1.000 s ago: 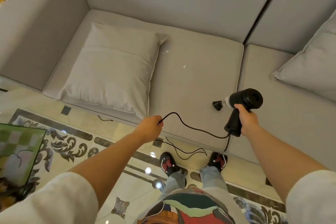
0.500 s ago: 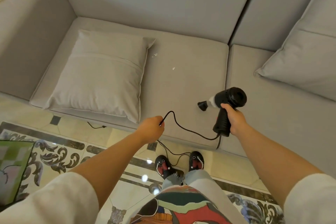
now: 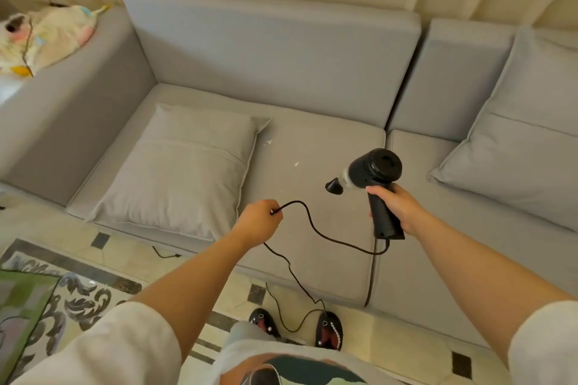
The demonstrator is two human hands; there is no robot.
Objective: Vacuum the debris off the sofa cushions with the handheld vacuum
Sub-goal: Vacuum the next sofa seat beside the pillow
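Note:
A black handheld vacuum (image 3: pixel 372 173) hangs above the grey sofa seat cushion (image 3: pixel 316 197), nozzle pointing left. My right hand (image 3: pixel 397 206) is shut on its handle. The vacuum's black cord (image 3: pixel 316 228) loops from the handle base to my left hand (image 3: pixel 259 222), which is shut on it, then trails down to the floor. Small white debris bits (image 3: pixel 296 163) lie on the seat cushion left of the nozzle, and more white debris (image 3: pixel 268 142) sits by the pillow's corner.
A grey throw pillow (image 3: pixel 178 172) lies on the left of the seat; another pillow (image 3: pixel 519 147) leans at the right. A plush toy (image 3: pixel 47 34) rests beyond the left armrest. My slippered feet (image 3: pixel 297 325) stand on patterned tile beside a rug (image 3: pixel 28 306).
The view has tilted up, showing the sofa back and wall. Both hands keep their grips; the vacuum has stayed above the seat, nozzle still left.

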